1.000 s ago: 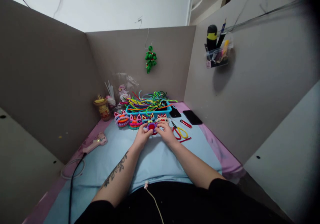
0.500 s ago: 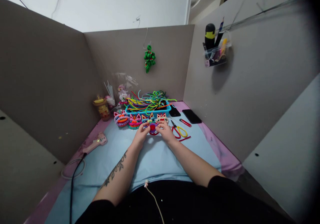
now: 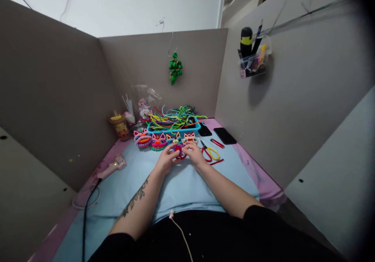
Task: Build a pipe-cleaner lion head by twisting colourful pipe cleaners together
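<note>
Between my hands is a small red and purple pipe-cleaner piece [image 3: 178,148], held low over the blue cloth. My left hand [image 3: 166,158] grips its left side, with the thumb across the red middle. Fingers of my right hand [image 3: 193,153] pinch its right edge; the fingertips partly cover it. Just beyond stand several fuzzy animal heads, among them a purple and orange one [image 3: 142,140], a pink and teal one [image 3: 158,142] and a cream one [image 3: 190,138]. To the right of my right hand lie scissors [image 3: 211,154] and a red pipe-cleaner strip [image 3: 216,162].
Behind the heads, a blue basket [image 3: 155,133] overflows with coloured pipe cleaners. A red cutter [image 3: 217,143] and a dark phone [image 3: 224,136] lie at right. On the left are a corded pink glue gun [image 3: 113,167] and a cup [image 3: 120,129]. Grey panels enclose the table.
My left hand has shifted its grip, its thumb now over the red middle, and the piece has turned slightly. My right hand stays almost in place.
</note>
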`<state>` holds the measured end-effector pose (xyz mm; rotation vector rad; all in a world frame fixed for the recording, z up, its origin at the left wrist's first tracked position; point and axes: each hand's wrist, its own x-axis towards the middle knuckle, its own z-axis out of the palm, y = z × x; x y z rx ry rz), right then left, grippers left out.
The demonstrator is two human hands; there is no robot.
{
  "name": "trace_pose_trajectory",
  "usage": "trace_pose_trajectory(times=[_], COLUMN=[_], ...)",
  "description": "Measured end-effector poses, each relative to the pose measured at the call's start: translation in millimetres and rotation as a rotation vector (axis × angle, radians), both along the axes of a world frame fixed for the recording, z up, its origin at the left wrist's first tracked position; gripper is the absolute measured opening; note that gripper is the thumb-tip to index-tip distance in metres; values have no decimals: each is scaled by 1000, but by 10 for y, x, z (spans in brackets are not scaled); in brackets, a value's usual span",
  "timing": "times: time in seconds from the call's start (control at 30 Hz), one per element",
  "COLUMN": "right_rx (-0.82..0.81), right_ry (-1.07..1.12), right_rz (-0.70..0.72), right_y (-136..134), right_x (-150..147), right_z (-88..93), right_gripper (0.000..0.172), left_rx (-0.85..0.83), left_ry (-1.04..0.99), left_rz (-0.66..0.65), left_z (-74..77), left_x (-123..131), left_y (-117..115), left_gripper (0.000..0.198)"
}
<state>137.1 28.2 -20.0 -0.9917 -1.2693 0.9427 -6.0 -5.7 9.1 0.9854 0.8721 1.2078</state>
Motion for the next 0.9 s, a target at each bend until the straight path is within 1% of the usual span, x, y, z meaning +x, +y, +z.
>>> trace_pose_trajectory(times=[0.17,0.43,0.63,0.77,0.9], right_rx=[22,34,44,39,37], right_ry=[-39,-48,-22,12,32], right_rz=[-9,39,55,52,51], right_y=[-8,-18,-19,-7,6], right_x=[-16,-5,-7,-6,-7], right_z=[-14,8,14,11,-2], right_gripper=[18,16,14,13,16], left_rx=[74,132,105,62,32], left_ry=[48,91,61,22,-6], left_rz=[47,22,27,30,20], left_z=[-31,-65,-43,-14,-3], left_x=[29,1,6,20,19], left_y=[20,41,30,22,22], left_gripper=[62,61,63,58,53])
